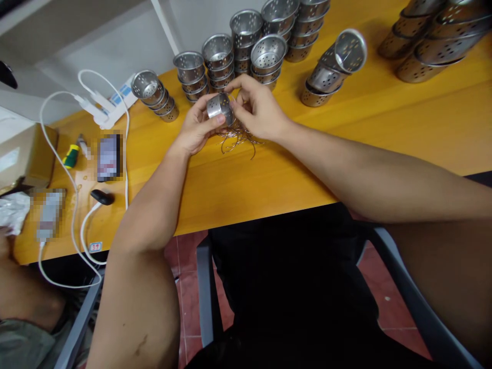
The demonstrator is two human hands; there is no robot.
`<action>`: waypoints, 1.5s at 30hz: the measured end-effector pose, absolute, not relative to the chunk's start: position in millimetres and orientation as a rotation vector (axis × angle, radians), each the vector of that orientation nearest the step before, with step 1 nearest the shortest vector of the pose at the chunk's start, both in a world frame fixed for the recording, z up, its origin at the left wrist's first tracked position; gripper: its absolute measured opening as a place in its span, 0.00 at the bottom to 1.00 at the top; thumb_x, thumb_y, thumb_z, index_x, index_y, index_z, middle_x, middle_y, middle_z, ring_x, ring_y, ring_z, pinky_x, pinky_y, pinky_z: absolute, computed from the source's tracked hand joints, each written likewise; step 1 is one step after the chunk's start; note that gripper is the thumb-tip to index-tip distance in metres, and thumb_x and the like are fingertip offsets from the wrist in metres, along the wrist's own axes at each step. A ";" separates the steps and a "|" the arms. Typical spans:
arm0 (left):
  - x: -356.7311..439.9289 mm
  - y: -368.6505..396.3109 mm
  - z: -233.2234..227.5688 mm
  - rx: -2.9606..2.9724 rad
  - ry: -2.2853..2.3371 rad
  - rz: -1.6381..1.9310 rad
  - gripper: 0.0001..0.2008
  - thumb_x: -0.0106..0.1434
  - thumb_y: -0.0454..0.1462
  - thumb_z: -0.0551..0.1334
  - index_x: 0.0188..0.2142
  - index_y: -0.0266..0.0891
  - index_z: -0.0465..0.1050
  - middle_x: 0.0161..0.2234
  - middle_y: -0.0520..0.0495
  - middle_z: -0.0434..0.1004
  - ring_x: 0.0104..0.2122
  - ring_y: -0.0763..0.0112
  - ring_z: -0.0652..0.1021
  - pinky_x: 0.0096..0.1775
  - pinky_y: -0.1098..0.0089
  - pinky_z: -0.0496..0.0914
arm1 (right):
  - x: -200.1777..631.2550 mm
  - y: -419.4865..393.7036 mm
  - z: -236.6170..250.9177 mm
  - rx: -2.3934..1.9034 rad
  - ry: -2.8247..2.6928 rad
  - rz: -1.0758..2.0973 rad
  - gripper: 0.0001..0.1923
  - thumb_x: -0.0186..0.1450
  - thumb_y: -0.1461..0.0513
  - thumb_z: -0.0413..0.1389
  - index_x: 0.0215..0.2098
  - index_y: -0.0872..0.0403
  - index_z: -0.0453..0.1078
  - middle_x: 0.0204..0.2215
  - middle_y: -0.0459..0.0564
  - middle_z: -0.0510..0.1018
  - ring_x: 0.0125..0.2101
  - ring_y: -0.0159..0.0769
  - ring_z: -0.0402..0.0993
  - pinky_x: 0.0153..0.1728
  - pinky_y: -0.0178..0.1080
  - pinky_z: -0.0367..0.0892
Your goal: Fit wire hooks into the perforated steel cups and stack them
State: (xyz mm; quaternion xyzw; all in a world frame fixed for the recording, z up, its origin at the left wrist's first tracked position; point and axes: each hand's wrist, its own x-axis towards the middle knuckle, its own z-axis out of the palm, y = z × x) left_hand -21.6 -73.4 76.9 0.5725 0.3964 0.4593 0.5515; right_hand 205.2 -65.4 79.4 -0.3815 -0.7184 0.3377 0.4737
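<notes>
Small perforated metal cup [220,107] pinched between left hand [198,128] and right hand [257,107]; wire bundle [236,139] at six o'clock might snag fingers

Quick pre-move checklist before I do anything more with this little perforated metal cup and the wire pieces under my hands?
1. Cup held firmly: ok. The left hand pinches the small metal cup between thumb and fingers.
2. Second hand in place: ok. The right hand touches the cup's rim side.
3. Wire within reach: ok. The loose wire pieces lie on the yellow table just under both hands.
4. Wire already attached to the cup: cannot tell; fingers hide it.
5. Nearby stock stable: not ok. One cup stack lies tipped over to the right.
6. White cable clear of the hands: ok.
</notes>
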 end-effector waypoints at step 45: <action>-40.8 -38.2 46.4 1.574 0.754 1.011 0.50 0.55 0.74 0.87 0.63 0.51 0.77 0.60 0.40 0.84 0.61 0.36 0.90 0.60 0.32 0.91 | 201.7 -83.2 94.3 -1.065 -1.602 1.048 0.45 0.57 0.18 0.68 0.53 0.38 0.76 0.28 0.45 0.78 0.42 0.53 0.79 0.46 0.53 0.72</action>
